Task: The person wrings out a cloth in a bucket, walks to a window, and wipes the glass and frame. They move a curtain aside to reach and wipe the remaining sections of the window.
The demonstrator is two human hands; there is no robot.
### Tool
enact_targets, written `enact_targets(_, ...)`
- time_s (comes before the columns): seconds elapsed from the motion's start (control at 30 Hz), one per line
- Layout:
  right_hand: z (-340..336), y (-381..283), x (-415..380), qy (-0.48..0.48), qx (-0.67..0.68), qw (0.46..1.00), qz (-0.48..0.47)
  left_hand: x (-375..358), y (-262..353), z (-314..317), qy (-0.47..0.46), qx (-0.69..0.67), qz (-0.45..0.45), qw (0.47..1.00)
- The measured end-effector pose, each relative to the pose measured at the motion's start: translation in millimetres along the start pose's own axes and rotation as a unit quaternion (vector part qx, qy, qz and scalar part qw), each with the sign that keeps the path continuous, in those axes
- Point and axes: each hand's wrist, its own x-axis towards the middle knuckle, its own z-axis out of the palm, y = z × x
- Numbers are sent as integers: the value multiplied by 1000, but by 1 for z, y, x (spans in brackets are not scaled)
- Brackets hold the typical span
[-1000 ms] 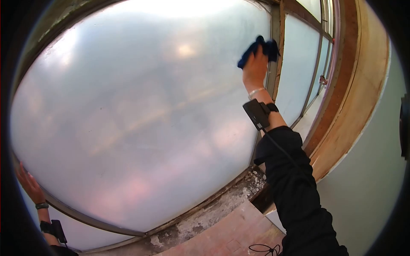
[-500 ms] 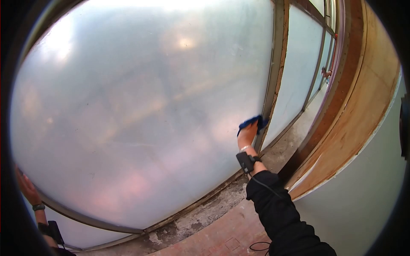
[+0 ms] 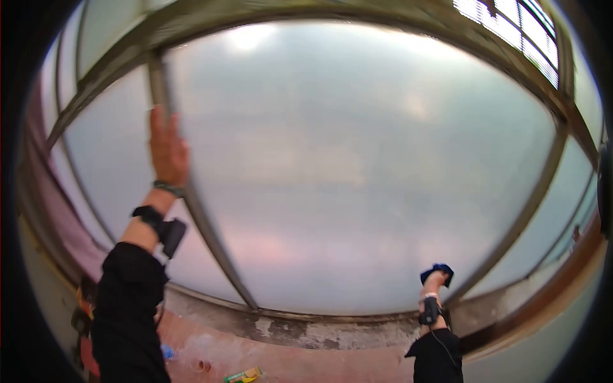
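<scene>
A broad pane of frosted glass [image 3: 357, 166] fills most of the view, pale grey-blue with a faint pink tinge low down, and nothing behind it can be made out. It sits in a worn metal frame [image 3: 211, 236] whose bars divide it from narrower panes to the left and right. High at the right corner a slatted vent [image 3: 504, 19] lets in bright light. Below the glass runs a rough sill [image 3: 319, 329] of patchy, flaking plaster, and beneath that a reddish floor [image 3: 268, 357] on which a small green-and-yellow packet [image 3: 242, 375] lies.

The left hand [image 3: 167, 147] is raised high and pressed flat against the upright frame bar, fingers straight and together, gripping nothing. A bracelet and a black strapped device sit on that wrist above a black sleeve.

The right hand [image 3: 434, 281] is low at the bottom right corner of the big pane, close to the right frame bar. Its fingers are closed around a dark blue cloth [image 3: 438, 270], which bunches above the knuckles and touches the glass. That wrist also wears a black device, with a thin cable running down the sleeve.
</scene>
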Motion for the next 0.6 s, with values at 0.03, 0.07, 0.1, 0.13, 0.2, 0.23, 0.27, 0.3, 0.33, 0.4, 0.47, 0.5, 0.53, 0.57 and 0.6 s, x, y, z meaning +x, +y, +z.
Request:
enact_targets(0.03, 24, -29, -31, 26, -99, 995, 12, 1, 1, -2, 2, 4, -1, 1000)
enact_targets(0.07, 45, -55, -61, 57, -198, 978, 16, 0, 1, -2, 5, -3, -3, 1000)
enact_targets(0.1, 46, -53, -63, 37, -188, 981, 26, 1, 2, -3, 7, -13, -10, 1000)
enact_targets(0.13, 57, -66, -81, -8, -183, 983, 20, -1, -1, 0, 15, -19, -4, 1000)
enact_targets(0.2, 86, -89, -116, -57, -149, 987, -1, -4, -2, 2, 11, -24, -16, 1000)
enact_targets(0.23, 102, -104, -134, -62, -147, 987, -4, -2, 0, 0, 1, -29, -25, 999)
enact_targets(0.27, 121, -122, -157, -94, -156, 983, -30, -1, 1, -1, -7, -34, -34, 999)
enact_targets(0.3, 137, -134, -174, -126, -164, 977, -56, 0, 1, -4, -22, -50, -46, 997)
enact_targets(0.33, 145, -134, -173, -153, -165, 971, -79, 1, 1, -9, -37, -68, -57, 995)
enact_targets(0.4, 167, -132, -165, -147, -261, 930, -211, 10, -2, -20, -62, -110, -60, 990)
enact_targets(0.47, 201, -172, -200, -182, -252, 935, -172, 23, -1, -44, -98, -145, -77, 982)
enact_targets(0.5, 214, -187, -209, -230, -214, 940, -136, 20, 0, -57, -95, -147, -77, 982)
enact_targets(0.53, 227, -199, -216, -277, -177, 939, -99, 11, 3, -70, -127, -182, -72, 972)
enact_targets(0.57, 245, -215, -238, -299, -175, 933, -102, -1, 6, -84, -160, -216, -68, 961)
enact_targets(0.6, 264, -233, -266, -323, -173, 925, -102, -13, 9, -103, -182, -220, -52, 957)
